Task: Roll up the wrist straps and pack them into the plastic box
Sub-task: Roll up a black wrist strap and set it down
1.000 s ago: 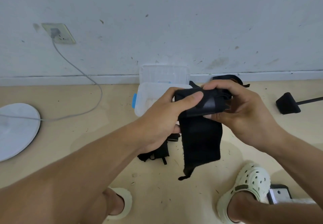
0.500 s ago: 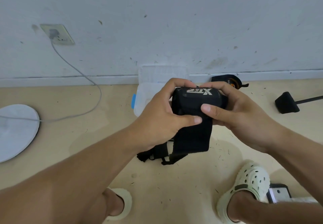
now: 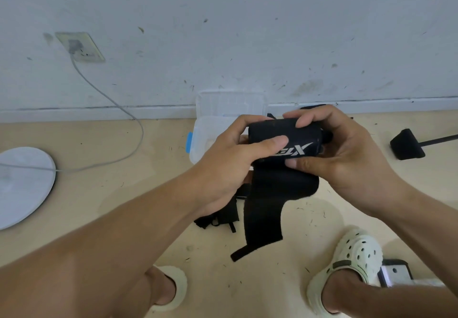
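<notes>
Head view: both hands curled round one roll of black wrist strap [image 3: 285,141], left hand [image 3: 230,161] at its 9 o'clock end with thumb across the front, right hand [image 3: 339,154] at its 3 o'clock end with fingers over the top and thumb beneath. Roll's long axis running 9 to 3, loose tail [image 3: 265,208] hanging toward 6 o'clock, so probably more winding toward that tail. Open plastic box [image 3: 205,134] just beyond at 11 o'clock, nearer the left hand; a second strap [image 3: 218,218] on the floor at 7 o'clock.
</notes>
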`<state>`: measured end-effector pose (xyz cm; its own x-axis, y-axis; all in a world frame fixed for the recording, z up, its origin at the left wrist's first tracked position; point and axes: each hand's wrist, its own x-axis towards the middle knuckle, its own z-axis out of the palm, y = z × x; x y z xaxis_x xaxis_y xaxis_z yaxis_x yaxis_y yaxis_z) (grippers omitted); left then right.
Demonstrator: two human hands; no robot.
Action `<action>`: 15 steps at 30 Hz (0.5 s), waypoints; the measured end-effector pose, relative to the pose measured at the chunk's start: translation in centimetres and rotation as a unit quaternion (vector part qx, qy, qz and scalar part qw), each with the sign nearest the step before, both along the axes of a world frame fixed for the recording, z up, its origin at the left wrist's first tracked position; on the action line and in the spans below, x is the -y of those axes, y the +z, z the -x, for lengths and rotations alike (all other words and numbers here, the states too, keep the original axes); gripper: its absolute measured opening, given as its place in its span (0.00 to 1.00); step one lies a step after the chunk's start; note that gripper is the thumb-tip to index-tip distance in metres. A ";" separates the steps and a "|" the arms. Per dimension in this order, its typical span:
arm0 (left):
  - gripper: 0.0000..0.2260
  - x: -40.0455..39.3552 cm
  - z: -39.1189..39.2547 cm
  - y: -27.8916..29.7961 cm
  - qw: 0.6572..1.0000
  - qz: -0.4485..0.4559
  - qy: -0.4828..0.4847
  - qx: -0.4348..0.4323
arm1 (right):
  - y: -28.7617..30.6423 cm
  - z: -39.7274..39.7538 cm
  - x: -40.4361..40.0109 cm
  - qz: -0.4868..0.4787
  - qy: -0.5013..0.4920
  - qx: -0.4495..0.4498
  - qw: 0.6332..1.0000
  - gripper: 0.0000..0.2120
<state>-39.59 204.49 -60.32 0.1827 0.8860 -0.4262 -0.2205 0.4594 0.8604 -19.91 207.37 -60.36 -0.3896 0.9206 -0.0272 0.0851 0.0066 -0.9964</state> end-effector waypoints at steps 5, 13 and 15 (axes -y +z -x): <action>0.22 0.0 0.7 -0.5 0.997 -0.070 -0.008 -0.026 | 0.4 -0.5 -0.5 0.135 0.014 -0.017 0.991 0.24; 0.25 0.3 0.7 -0.4 0.983 -0.155 -0.042 -0.088 | 0.3 -0.2 0.0 0.207 0.030 -0.019 0.978 0.27; 0.27 0.3 0.6 -0.4 0.984 -0.148 -0.044 -0.084 | 0.3 -0.2 0.0 0.186 0.027 -0.019 0.982 0.27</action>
<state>-40.23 204.18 -60.76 0.2126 0.9598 -0.1830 -0.0340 0.1945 0.9803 -19.66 207.41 -60.04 -0.4443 0.8279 -0.3422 0.0563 -0.3554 -0.9330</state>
